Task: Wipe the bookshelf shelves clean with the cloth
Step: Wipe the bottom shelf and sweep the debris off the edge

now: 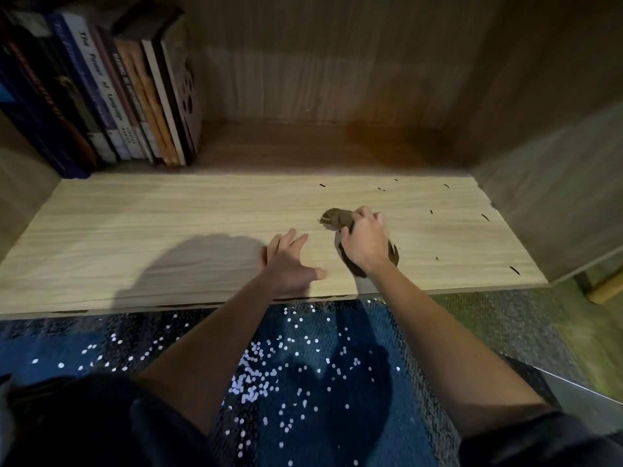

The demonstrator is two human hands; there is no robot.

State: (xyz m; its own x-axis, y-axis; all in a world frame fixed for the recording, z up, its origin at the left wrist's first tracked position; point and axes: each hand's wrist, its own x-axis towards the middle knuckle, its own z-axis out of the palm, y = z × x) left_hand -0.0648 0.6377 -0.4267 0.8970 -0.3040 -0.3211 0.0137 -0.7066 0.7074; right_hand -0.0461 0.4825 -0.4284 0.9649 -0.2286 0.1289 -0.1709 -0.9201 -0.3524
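Observation:
A light wooden shelf board (pixel 168 224) of the bookshelf runs across the view. My right hand (pixel 365 239) grips a bunched brown cloth (pixel 335 218) and presses it on the board, right of centre. Part of the cloth sticks out past my fingers at the far side and under my wrist. My left hand (pixel 290 261) lies flat on the board just left of it, fingers spread, holding nothing. Small dark specks (pixel 484 217) lie scattered on the right part of the board.
A row of upright books (pixel 111 96) stands at the back left of the shelf. The side panel (pixel 546 183) closes the shelf on the right, the back panel (pixel 320 79) behind. Below the front edge lies a blue sequined rug (pixel 303 365).

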